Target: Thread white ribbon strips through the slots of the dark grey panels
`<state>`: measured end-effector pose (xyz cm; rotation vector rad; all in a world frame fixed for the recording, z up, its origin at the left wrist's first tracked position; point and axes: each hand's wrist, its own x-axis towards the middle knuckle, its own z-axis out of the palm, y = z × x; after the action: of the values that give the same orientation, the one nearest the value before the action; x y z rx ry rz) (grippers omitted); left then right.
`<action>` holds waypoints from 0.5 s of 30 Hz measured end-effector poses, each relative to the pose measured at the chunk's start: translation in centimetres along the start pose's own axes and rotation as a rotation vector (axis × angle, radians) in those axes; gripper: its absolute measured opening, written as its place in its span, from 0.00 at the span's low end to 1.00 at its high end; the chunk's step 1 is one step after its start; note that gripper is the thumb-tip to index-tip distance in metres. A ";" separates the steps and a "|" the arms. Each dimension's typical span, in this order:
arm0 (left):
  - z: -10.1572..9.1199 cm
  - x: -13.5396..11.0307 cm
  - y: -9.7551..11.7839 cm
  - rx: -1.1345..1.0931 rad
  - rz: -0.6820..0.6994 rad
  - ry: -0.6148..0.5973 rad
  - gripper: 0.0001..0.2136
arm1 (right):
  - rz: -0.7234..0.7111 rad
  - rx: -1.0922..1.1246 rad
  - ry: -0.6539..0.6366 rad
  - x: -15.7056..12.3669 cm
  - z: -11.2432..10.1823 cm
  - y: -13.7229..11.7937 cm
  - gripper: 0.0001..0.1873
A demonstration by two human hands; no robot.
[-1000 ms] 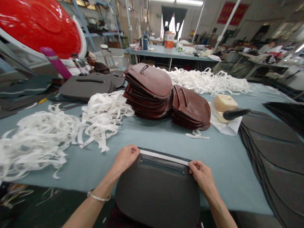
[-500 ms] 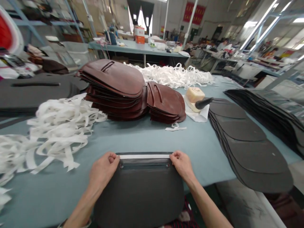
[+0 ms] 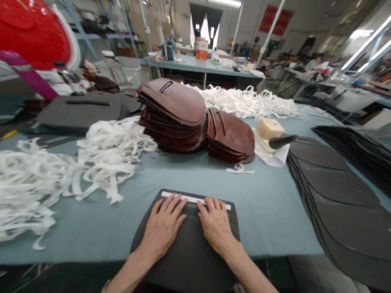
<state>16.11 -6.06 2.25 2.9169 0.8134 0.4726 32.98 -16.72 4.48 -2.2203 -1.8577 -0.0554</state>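
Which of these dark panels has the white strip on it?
The single dark panel at the near table edge, under the left hand and right hand. The white strip runs along its far edge; the stacked panels on the right show none.

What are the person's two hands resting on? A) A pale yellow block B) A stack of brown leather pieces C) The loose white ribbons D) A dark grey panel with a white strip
D. The left hand and right hand lie flat on the dark grey panel, just below the white strip.
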 end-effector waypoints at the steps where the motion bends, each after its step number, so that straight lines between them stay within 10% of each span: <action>1: 0.1 -0.2 -0.5 -0.013 -0.009 0.006 0.20 | 0.012 0.001 -0.007 0.3 0.1 -0.3 0.13; 10: 0.5 -1.3 -2.2 -0.180 -0.320 0.223 0.14 | 0.169 -0.091 -0.063 3.4 0.3 -0.1 0.14; 15: 0.6 -1.5 -2.0 -0.206 -0.356 0.205 0.15 | -0.027 0.119 -0.046 7.2 2.3 -3.1 0.09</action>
<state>14.08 -5.09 1.00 2.4916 1.2001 0.7737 31.02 -8.75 4.07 -2.1345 -1.8636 0.0999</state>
